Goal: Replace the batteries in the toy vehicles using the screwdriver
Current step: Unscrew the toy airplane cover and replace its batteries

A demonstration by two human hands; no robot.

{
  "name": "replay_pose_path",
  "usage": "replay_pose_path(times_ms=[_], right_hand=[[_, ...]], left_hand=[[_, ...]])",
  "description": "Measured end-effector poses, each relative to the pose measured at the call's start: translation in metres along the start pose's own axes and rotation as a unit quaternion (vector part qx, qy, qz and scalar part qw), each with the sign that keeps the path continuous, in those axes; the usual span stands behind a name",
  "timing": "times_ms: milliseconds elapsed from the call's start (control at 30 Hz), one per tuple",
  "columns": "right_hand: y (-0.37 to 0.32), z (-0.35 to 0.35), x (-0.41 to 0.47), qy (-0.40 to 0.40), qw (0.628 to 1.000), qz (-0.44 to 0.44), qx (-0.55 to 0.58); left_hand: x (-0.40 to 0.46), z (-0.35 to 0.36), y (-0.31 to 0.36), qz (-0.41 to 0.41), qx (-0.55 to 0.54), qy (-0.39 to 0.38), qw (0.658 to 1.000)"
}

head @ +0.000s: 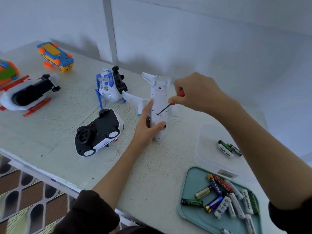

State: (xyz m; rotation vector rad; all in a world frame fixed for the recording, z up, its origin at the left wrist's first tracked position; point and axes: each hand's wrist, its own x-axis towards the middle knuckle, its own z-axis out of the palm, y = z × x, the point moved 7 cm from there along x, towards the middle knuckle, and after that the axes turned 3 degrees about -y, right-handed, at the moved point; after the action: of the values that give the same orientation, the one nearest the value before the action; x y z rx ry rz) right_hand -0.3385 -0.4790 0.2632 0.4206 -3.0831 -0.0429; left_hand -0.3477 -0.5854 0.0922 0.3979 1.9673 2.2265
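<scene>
An overturned toy car (99, 132) lies on the table (50, 132). Beside it, the left hand (148, 122) grips the white toy plane (159, 107), belly up, fingers and thumb curled around its fuselage. The right hand (194, 92) pinches the red-handled screwdriver (170, 103), tip on the plane's underside. Batteries (224, 196) fill the teal tray (189, 183) at right.

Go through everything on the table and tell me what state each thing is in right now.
Toy airplane: belly up, gripped by left hand.
Screwdriver: in right hand, tip on airplane's underside.
Toy car: upside down.
Teal tray: holds loose batteries.
Clear container: lidless, holds few batteries.
</scene>
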Motion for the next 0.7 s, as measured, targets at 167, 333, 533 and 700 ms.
replay_pose_path(times_ms=[167, 333, 533, 700], right_hand=[[0.018, 0.018, -0.011, -0.064, 0.997, 0.012, -0.038], [0.054, 0.017, -0.031, -0.048, 0.984, 0.023, 0.17], [0.003, 0.075, -0.06, -0.208, 0.95, -0.101, 0.208], [-0.031, 0.106, -0.064, -0.236, 0.939, -0.153, 0.199]], left_hand=[[0.001, -0.001, -0.002, 0.003, -0.001, -0.004, 1.0], [0.002, -0.001, -0.005, -0.001, -0.006, -0.012, 1.0], [0.001, 0.0, -0.002, 0.005, 0.01, -0.012, 1.0], [0.0, 0.001, 0.001, 0.007, 0.026, -0.008, 1.0]])
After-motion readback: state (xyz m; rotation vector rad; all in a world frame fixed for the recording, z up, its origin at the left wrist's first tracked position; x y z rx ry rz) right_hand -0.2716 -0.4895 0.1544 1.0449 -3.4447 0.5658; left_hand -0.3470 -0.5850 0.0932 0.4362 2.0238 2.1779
